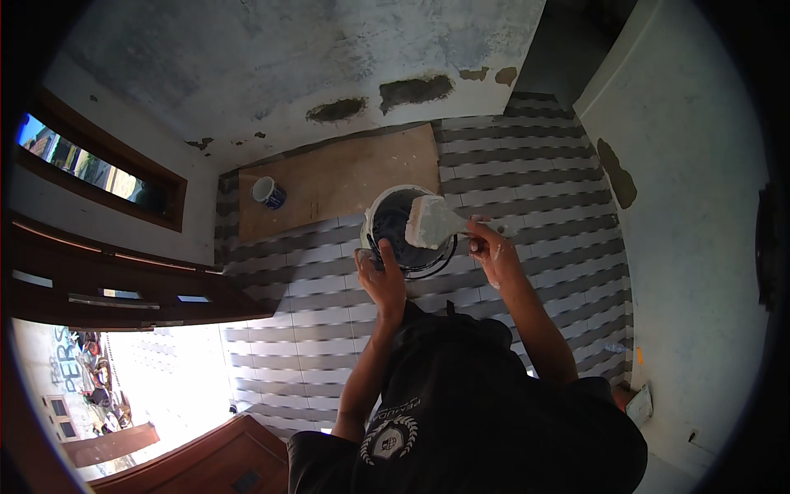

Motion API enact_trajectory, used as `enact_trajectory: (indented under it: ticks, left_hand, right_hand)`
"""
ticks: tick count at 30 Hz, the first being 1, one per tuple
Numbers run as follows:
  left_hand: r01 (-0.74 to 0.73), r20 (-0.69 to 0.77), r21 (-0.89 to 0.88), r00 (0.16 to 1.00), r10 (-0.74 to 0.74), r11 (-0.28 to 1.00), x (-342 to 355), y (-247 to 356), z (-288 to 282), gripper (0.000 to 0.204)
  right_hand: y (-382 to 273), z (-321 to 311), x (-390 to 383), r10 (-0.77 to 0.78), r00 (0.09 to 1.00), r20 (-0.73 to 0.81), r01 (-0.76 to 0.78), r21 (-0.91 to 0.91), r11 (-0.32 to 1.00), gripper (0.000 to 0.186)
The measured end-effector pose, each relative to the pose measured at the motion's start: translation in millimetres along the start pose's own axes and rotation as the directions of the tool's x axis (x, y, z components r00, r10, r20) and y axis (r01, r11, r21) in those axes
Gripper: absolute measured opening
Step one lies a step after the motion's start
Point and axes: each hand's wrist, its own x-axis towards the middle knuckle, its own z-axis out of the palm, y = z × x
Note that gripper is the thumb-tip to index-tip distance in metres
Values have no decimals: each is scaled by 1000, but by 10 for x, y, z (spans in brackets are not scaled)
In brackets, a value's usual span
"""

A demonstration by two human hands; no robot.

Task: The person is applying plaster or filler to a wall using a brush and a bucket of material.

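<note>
My left hand (383,280) grips the rim of a white bucket (368,216) with a black handle, held in front of my body; its inside looks dark grey and smeared. My right hand (494,255) holds the handle of a wide paintbrush (429,221), whose pale, paint-coated bristles are over the bucket's opening. Whether the bristles touch the rim I cannot tell. White smears show on both my hands.
A plywood board (337,165) lies along the patched back wall (247,66), with a small paint can (268,192) on it. An open wooden door (132,288) and bright doorway are at left, a wall (675,247) at right, striped floor tiles (502,165) around.
</note>
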Motion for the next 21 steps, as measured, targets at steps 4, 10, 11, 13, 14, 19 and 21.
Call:
enact_trajectory:
  ticks: [4, 10, 11, 13, 14, 19, 21]
  left_hand:
    - [35, 12, 43, 999, -36, 998, 524, -84, -108, 41]
    - [18, -3, 95, 1000, -18, 995, 1203, -322, -247, 43]
    - [20, 6, 98, 1000, -20, 995, 1283, -354, -278, 42]
    - [33, 24, 122, 999, -37, 992, 1461, -414, -282, 39]
    - [29, 32, 122, 999, -33, 992, 1554, -434, -249, 39]
    - [3, 2, 81, 1000, -3, 997, 2009, -704, -5, 47]
    - [7, 17, 66, 1000, -8, 998, 2234, -813, 143, 47]
  right_hand:
    - [149, 334, 372, 73, 996, 42, -77, 103, 992, 16]
    - [336, 914, 764, 168, 983, 73, -175, 103, 979, 21]
    - [383, 999, 819, 176, 983, 46, -179, 73, 981, 21]
    - [458, 1124, 946, 184, 983, 5, -184, 31, 982, 23]
    - [476, 1183, 1020, 182, 983, 2, -182, 37, 983, 23]
    - [601, 1308, 1522, 197, 980, 8, -197, -25, 980, 28]
    - [577, 1390, 1722, 190, 981, 33, -188, -54, 981, 29]
